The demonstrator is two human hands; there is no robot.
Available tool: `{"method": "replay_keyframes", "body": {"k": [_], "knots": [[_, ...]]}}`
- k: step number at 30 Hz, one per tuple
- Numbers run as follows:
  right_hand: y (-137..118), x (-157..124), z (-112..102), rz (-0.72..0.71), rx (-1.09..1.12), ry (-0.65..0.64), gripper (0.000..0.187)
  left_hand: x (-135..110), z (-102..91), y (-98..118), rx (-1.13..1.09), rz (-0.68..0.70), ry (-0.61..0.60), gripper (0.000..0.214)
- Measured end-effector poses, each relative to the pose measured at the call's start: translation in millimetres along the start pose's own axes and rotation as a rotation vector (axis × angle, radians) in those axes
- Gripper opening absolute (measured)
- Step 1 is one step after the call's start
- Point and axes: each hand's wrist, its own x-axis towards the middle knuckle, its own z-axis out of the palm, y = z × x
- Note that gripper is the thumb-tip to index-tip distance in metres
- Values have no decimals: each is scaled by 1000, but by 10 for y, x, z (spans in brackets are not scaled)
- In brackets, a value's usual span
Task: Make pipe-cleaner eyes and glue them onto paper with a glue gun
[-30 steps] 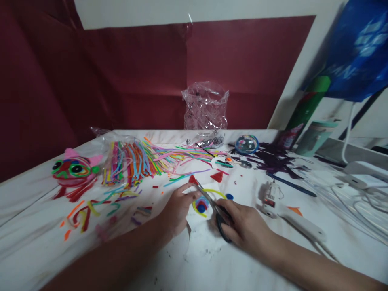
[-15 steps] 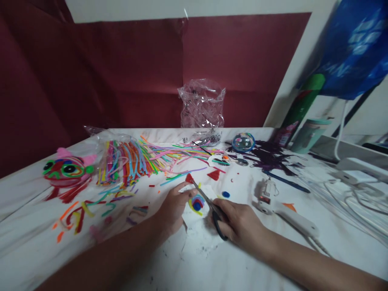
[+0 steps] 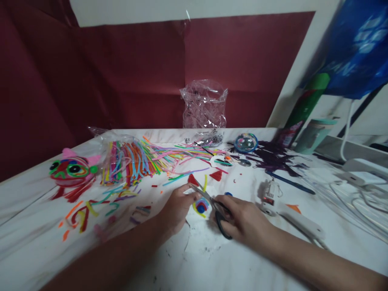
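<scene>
My right hand (image 3: 242, 220) grips black-handled scissors (image 3: 212, 204), the blades pointing up-left toward my left hand. My left hand (image 3: 177, 206) pinches a white paper piece carrying a small round coil (image 3: 201, 207) of blue, red and yellow strips. The scissor blades sit just above that coil, by my left fingertips. A short yellow strip (image 3: 205, 182) stands off the coil's far side. Two red triangle pieces (image 3: 216, 175) lie just beyond on the white table (image 3: 212, 262).
A clear bag with a spread of coloured strips (image 3: 136, 159) lies at the left middle, a red and pink craft face (image 3: 71, 169) at far left. A crumpled clear bag (image 3: 204, 105), a round blue dish (image 3: 245, 142), purple scraps, a glue gun (image 3: 269, 196), cables and bottles fill the back and right.
The scissors have shifted slightly and a yellow strip now sticks up beyond the coil. Both hands stay at the same spot; the camera has moved a little.
</scene>
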Motion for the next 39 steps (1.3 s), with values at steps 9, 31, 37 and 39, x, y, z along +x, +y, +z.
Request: {"method": "replay_keyframes", "body": {"k": [9, 31, 37, 39], "knots": [[105, 6, 32, -68, -150, 17, 28, 32, -41, -9, 64, -2, -4, 24], [1407, 656, -421, 284, -374, -247, 27, 407, -316, 202, 900, 332, 5, 16], [1420, 660, -508, 256, -310, -285, 23, 231, -400, 224, 1217, 374, -204, 16], [1322, 640, -519, 247, -301, -201, 16, 210, -419, 173, 1272, 377, -339, 14]]}}
